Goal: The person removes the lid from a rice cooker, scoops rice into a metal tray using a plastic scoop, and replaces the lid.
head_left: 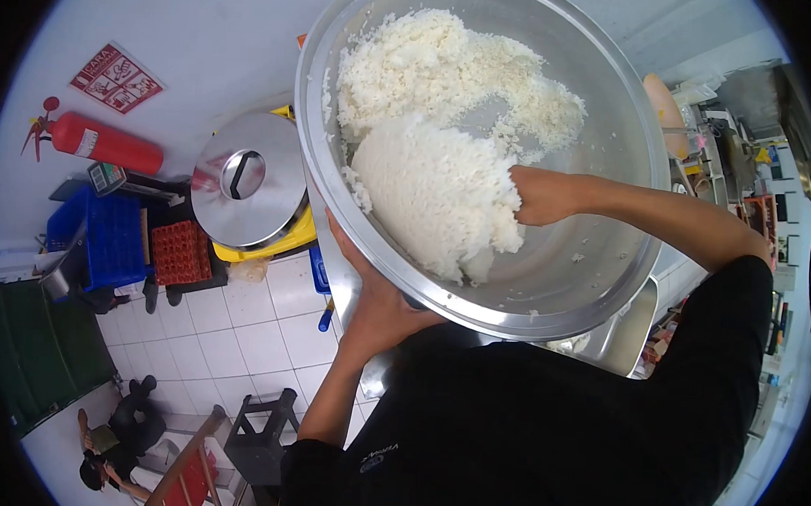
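Note:
A large metal bowl [595,270] is tilted in front of me, with cooked white rice [423,68] heaped along its far side. My left hand [381,302] holds the bowl from outside, below the rim on the near left. Its thumb side shows, while part of the fingers is hidden by the bowl. Inside the bowl, my right hand [548,196] is at the edge of a big packed lump of rice [435,191]. The rice covers its fingers. Loose grains cling to the bowl's wall.
A steel lid [250,178] stands at left, near a yellow container [302,235]. Beyond are a fire extinguisher [107,140], a blue crate [107,240] and a red egg tray [181,252]. A black stool [262,437] is lower left; another person [126,435] sits beyond it.

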The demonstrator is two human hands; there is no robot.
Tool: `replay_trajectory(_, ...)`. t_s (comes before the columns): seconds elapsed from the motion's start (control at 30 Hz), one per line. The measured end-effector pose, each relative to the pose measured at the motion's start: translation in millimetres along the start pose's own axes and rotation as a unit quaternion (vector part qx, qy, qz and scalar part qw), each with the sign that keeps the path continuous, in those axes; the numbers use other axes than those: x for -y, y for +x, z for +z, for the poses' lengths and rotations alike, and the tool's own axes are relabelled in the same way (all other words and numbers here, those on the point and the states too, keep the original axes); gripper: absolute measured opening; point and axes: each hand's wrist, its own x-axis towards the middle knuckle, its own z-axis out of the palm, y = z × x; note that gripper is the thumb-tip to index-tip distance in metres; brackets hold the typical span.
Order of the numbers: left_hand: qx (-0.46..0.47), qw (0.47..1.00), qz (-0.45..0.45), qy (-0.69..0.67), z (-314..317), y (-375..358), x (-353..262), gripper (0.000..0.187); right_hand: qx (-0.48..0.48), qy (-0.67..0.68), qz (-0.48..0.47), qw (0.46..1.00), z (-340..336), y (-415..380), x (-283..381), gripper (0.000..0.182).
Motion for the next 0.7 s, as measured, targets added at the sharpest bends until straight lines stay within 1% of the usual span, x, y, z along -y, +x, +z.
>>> replay_trajectory(0.03, -0.036, 0.998, 0.027, 0.039, 1, -1, 1, 0.058, -0.049, -0.027, -0.038, 0.998, -1, -7, -5, 0.030)
replay_trajectory(0.07, -0.036, 0.998, 0.033, 0.043, 1, -2, 0, 0.058, -0.099, -0.054, -0.075, 0.991, -3, -15, -9, 0.029)
replay_trajectory(0.1, -0.041, 0.998, 0.032, 0.038, 1, -2, -2, 0.059, -0.107, -0.056, -0.075, 0.990, -8, -26, -16, 0.029)
replay_trajectory(0.17, -0.037, 0.998, 0.042, 0.038, 1, -3, -2, 0.059, -0.099, -0.139, -0.005, 0.985, -18, -52, -28, 0.026)
replay_trajectory(0.2, -0.052, 0.997, 0.046, 0.033, 1, -3, -2, 0.060, -0.005, -0.056, 0.184, 0.981, -36, -69, 15, 0.026)
replay_trajectory(0.23, -0.063, 0.996, 0.050, 0.027, 2, -2, -3, 0.061, -0.018, -0.050, 0.192, 0.980, -35, -92, 15, 0.026)
replay_trajectory(0.27, -0.072, 0.995, 0.065, -0.001, 2, -1, -9, 0.062, -0.111, -0.099, 0.102, 0.984, -30, -122, 10, 0.030)
replay_trajectory(0.3, -0.054, 0.996, 0.073, 0.000, 3, -2, -8, 0.062, -0.202, -0.149, 0.014, 0.968, -23, -147, 12, 0.033)
replay_trajectory(0.37, -0.078, 0.992, 0.053, 0.084, 3, -3, 1, 0.063, -0.205, -0.145, 0.108, 0.962, -20, -203, 32, 0.042)
replay_trajectory(0.4, -0.055, 0.993, 0.057, 0.084, 4, -4, -5, 0.063, -0.213, -0.132, 0.126, 0.960, -12, -229, 28, 0.042)
replay_trajectory(0.47, -0.084, 0.991, 0.055, 0.091, 4, -7, -22, 0.080, -0.262, -0.152, 0.079, 0.950, 9, -290, 5, 0.041)
replay_trajectory(0.5, -0.065, 0.992, 0.057, 0.093, 6, -7, -20, 0.080, -0.287, -0.166, 0.055, 0.942, 18, -308, 10, 0.041)
replay_trajectory(0.53, -0.078, 0.994, 0.051, 0.062, 7, -7, -18, 0.090, -0.267, -0.011, 0.271, 0.925, 30, -327, 28, 0.039)
replay_trajectory(0.57, -0.093, 0.994, 0.046, 0.033, 8, -6, -18, 0.101, -0.272, -0.001, 0.277, 0.922, 49, -343, 24, 0.039)
replay_trajectory(0.6, -0.083, 0.995, 0.046, 0.037, 10, -7, -21, 0.101, -0.276, 0.030, 0.362, 0.890, 69, -362, 15, 0.043)
replay_trajectory(0.63, -0.096, 0.993, 0.052, 0.050, 11, -8, -25, 0.105, -0.276, 0.060, 0.441, 0.852, 90, -376, 4, 0.048)
replay_trajectory(0.67, -0.109, 0.990, 0.059, 0.063, 12, -8, -28, 0.109, -0.324, 0.064, 0.402, 0.854, 115, -385, -10, 0.047)
replay_trajectory(0.7, -0.101, 0.991, 0.059, 0.069, 12, -8, -27, 0.109, -0.370, 0.069, 0.363, 0.852, 144, -388, -24, 0.046)
